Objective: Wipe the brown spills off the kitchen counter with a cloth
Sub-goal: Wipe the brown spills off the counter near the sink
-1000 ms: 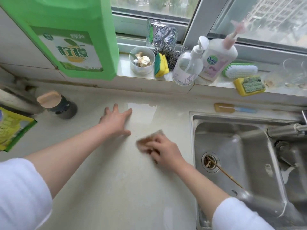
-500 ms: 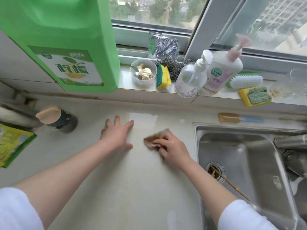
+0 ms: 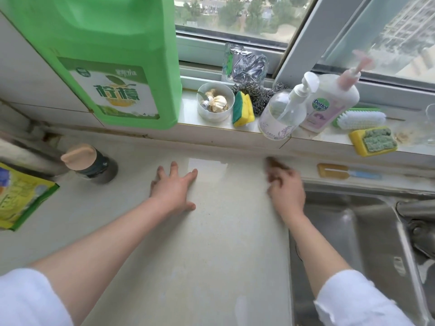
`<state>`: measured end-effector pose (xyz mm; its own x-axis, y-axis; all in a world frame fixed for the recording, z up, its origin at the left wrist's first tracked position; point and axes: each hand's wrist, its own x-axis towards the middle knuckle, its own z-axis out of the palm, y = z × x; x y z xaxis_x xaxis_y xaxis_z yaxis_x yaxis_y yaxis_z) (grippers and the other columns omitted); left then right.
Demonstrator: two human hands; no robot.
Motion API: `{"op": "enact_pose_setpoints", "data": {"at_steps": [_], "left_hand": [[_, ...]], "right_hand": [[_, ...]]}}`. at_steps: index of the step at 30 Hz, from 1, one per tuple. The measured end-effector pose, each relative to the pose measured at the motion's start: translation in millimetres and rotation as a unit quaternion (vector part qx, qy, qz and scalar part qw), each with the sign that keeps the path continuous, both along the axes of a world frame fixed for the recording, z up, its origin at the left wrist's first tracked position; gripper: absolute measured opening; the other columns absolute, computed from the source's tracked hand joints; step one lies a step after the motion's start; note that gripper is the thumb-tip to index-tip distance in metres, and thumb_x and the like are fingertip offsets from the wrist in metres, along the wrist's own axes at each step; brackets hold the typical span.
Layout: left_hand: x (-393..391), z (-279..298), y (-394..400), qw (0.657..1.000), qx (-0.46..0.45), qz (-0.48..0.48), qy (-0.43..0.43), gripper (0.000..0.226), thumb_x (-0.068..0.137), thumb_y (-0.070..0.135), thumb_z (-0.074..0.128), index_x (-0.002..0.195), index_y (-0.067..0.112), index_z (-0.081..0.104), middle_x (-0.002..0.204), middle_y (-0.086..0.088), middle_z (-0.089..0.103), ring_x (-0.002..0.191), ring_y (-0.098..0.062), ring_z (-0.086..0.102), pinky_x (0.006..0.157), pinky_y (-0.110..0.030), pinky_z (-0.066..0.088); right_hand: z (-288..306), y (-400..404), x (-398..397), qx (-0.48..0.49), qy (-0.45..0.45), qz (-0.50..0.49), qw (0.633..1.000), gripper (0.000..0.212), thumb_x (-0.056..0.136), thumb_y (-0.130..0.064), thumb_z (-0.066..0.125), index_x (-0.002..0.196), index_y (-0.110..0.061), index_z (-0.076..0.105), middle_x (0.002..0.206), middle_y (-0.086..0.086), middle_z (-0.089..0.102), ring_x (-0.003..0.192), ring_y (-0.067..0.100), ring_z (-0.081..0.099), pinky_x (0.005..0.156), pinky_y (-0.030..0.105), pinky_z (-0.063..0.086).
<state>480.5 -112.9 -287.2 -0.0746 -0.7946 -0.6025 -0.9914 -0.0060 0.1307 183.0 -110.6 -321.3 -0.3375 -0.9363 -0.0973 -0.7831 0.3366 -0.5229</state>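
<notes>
At the back edge of the counter [image 3: 200,243], just left of the sink [image 3: 353,231], we see the right hand [image 3: 286,190] blurred, its fingers curled over a brown cloth [image 3: 274,163] that peeks out beyond the fingertips, close under the windowsill [image 3: 211,131]. We find the left hand [image 3: 175,188] lying flat on the counter, fingers spread and holding nothing. Beside it a pale wet patch [image 3: 207,164] shines.

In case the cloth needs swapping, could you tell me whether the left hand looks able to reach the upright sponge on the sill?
Probably yes: the left hand lies flat and holds nothing, and bare counter lies between it and the sponge.
</notes>
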Motion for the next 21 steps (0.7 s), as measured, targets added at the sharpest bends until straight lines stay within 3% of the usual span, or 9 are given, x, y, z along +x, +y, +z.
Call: {"op": "enact_pose_setpoints", "data": {"at_steps": [2, 3, 6, 9, 11, 13, 16, 19, 21], "left_hand": [[0.2, -0.7, -0.8, 1.000, 0.001, 0.002, 0.003, 0.099, 0.077, 0.054, 0.075, 0.152, 0.048, 0.010, 0.163, -0.017, -0.005, 0.145, -0.052, 0.001, 0.112, -0.058, 0.030], [0.9, -1.0, -0.8, 1.000, 0.000, 0.003, 0.005, 0.099, 0.077, 0.053, 0.075, 0.152, 0.048, 0.010, 0.163, -0.016, -0.005, 0.145, -0.052, 0.000, 0.112, -0.059, 0.030], [4.5, -1.2, 0.2, 1.000, -0.001, 0.002, 0.027, 0.102, 0.074, 0.054, 0.076, 0.153, 0.045, 0.012, 0.164, -0.014, -0.003, 0.147, -0.049, -0.002, 0.114, -0.058, 0.025], [29.0, 0.9, 2.6, 0.997, -0.024, -0.011, 0.071, 0.102, 0.074, 0.053, 0.076, 0.155, 0.031, 0.018, 0.164, -0.011, 0.009, 0.149, -0.041, 0.009, 0.118, -0.047, 0.025], [59.0, 3.8, 12.5, 0.997, -0.044, -0.033, 0.058, 0.097, 0.076, 0.051, 0.073, 0.154, 0.026, 0.020, 0.163, -0.010, 0.016, 0.149, -0.035, 0.015, 0.118, -0.044, 0.027], [91.6, 5.2, 33.3, 0.998, -0.042, -0.028, 0.034, 0.095, 0.078, 0.049, 0.070, 0.155, 0.030, 0.019, 0.165, -0.008, 0.010, 0.150, -0.032, 0.012, 0.118, -0.042, 0.027], [119.9, 2.0, 58.6, 0.999, -0.018, -0.008, 0.027, 0.101, 0.077, 0.051, 0.070, 0.157, 0.038, 0.009, 0.166, -0.005, -0.004, 0.152, -0.031, 0.003, 0.121, -0.041, 0.020], [119.7, -1.2, 53.8, 0.999, -0.016, -0.008, 0.040, 0.107, 0.075, 0.050, 0.074, 0.157, 0.037, 0.005, 0.166, -0.006, -0.006, 0.152, -0.033, -0.001, 0.121, -0.048, 0.020], [119.0, -1.0, 52.6, 0.999, -0.014, -0.001, 0.041, 0.114, 0.074, 0.050, 0.076, 0.158, 0.031, 0.002, 0.166, -0.006, -0.005, 0.152, -0.033, 0.000, 0.120, -0.049, 0.021]], "right_hand": [[-2.9, -14.0, 6.0, 0.016, 0.024, -0.171, 0.985, 0.038, 0.088, -0.012, 0.052, 0.120, -0.025, 0.066, 0.124, 0.009, 0.050, 0.114, 0.034, 0.051, 0.085, 0.040, 0.045], [-3.2, -17.0, 27.7, 0.009, 0.039, -0.165, 0.985, 0.038, 0.088, -0.010, 0.051, 0.120, -0.025, 0.066, 0.124, 0.010, 0.050, 0.116, 0.035, 0.048, 0.086, 0.042, 0.045], [-5.3, -5.4, 110.5, -0.007, 0.015, 0.090, 0.996, 0.039, 0.082, -0.012, 0.055, 0.111, -0.033, 0.069, 0.113, 0.002, 0.055, 0.108, 0.025, 0.049, 0.079, 0.033, 0.044], [-2.4, 1.4, 134.3, 0.020, -0.026, 0.363, 0.931, 0.037, 0.077, -0.021, 0.059, 0.109, -0.036, 0.072, 0.111, -0.010, 0.061, 0.107, 0.013, 0.056, 0.080, 0.028, 0.049], [0.4, -15.8, 108.9, 0.028, -0.041, 0.287, 0.957, 0.031, 0.079, -0.022, 0.058, 0.101, -0.038, 0.073, 0.109, -0.014, 0.062, 0.097, 0.007, 0.061, 0.080, 0.025, 0.050], [2.8, -31.1, 83.4, 0.012, -0.062, 0.055, 0.997, 0.028, 0.082, -0.020, 0.053, 0.098, -0.035, 0.071, 0.109, -0.005, 0.063, 0.088, 0.017, 0.067, 0.076, 0.027, 0.050], [-0.3, -32.7, 114.2, 0.015, -0.011, -0.099, 0.995, 0.025, 0.087, -0.019, 0.053, 0.107, -0.023, 0.067, 0.119, 0.008, 0.053, 0.103, 0.033, 0.059, 0.083, 0.036, 0.047], [-3.4, -10.5, 187.3, -0.011, -0.003, 0.113, 0.994, 0.033, 0.085, -0.018, 0.057, 0.116, -0.028, 0.065, 0.119, 0.003, 0.053, 0.109, 0.027, 0.055, 0.080, 0.037, 0.049], [-1.5, 0.6, 208.1, 0.009, -0.019, 0.317, 0.948, 0.037, 0.080, -0.018, 0.060, 0.113, -0.031, 0.067, 0.120, -0.003, 0.057, 0.111, 0.021, 0.055, 0.080, 0.034, 0.051]]}}
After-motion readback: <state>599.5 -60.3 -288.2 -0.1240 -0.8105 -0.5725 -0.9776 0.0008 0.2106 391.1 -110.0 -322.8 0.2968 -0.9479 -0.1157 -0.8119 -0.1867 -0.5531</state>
